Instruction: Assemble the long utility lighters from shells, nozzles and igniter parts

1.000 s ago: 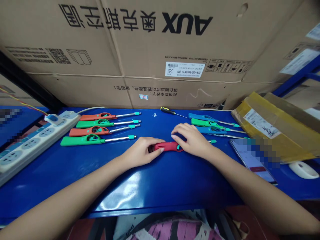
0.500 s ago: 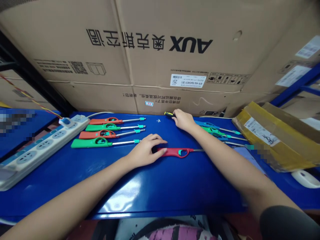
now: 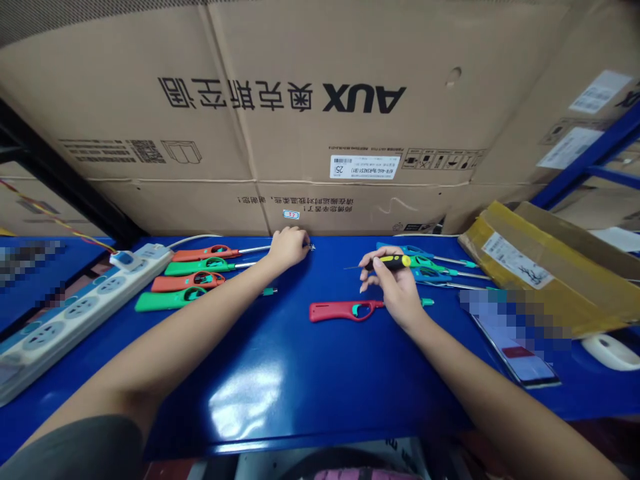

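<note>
My right hand (image 3: 400, 290) grips a small black-and-yellow screwdriver (image 3: 395, 262), its thin shaft pointing left. Below it a red long-neck lighter (image 3: 333, 311) lies on the blue table (image 3: 310, 380); my hand covers part of its metal neck. My left hand (image 3: 290, 248) is at the back of the table with fingers curled together, beside a little heap of tiny metal pieces, perhaps screws (image 3: 313, 247). What its fingertips hold, if anything, is hidden. Under and beside my left arm lie several orange and green lighters (image 3: 170, 298) in a row.
More blue and green lighters (image 3: 425, 262) lie at the right. A power strip (image 3: 80, 307) runs along the left side. A phone (image 3: 520, 353), a taped cardboard box (image 3: 505, 267) and a white mouse (image 3: 610, 352) are at the right. A large carton (image 3: 280, 140) stands behind.
My left hand has left the red lighter and reached to the small metal pieces at the back. My right hand has brought the screwdriver forward and right, above the lighter's neck.
</note>
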Demonstrator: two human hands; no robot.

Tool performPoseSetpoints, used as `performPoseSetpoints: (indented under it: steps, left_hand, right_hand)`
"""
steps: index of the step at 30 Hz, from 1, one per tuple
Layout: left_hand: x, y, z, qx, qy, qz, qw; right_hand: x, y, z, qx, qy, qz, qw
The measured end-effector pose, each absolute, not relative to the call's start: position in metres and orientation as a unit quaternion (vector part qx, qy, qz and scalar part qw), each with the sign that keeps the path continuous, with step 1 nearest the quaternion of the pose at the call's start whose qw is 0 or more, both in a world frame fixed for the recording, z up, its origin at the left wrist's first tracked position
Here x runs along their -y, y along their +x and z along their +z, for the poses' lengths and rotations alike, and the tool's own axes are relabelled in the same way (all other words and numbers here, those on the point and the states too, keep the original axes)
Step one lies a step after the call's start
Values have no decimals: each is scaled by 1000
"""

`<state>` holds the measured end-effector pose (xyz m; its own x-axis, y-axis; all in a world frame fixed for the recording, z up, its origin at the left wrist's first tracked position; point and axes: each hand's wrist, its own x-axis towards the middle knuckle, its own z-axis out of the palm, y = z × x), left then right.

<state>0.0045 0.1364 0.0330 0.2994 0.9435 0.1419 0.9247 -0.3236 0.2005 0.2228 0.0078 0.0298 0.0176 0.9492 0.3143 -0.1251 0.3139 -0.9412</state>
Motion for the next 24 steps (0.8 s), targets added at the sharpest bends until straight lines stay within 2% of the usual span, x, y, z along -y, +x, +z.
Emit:
performPoseSetpoints:
  steps: [5, 10, 14, 16, 18, 24]
  left_hand:
    - [-133, 3, 33, -593, 790, 135, 80]
    - [-97, -5, 44, -567, 779, 208, 169]
    - [-33, -8, 45, -497, 780, 233, 300]
    - [-4, -8, 42, -435, 718, 281, 465]
    - [15, -7, 38, -416, 676, 300, 529]
    - [24, -6, 33, -434, 670, 306, 518]
  right_hand:
    - [-16, 230, 30, 431, -387, 506, 638]
    - [-17, 237, 34, 346, -414, 559, 629]
    - [-10, 236, 44, 350, -381, 591, 619]
    - [-4, 232, 49, 374, -355, 598, 614]
    - [3, 228, 52, 395, -331, 599, 612]
    - [13, 221, 52, 435, -291, 586, 619]
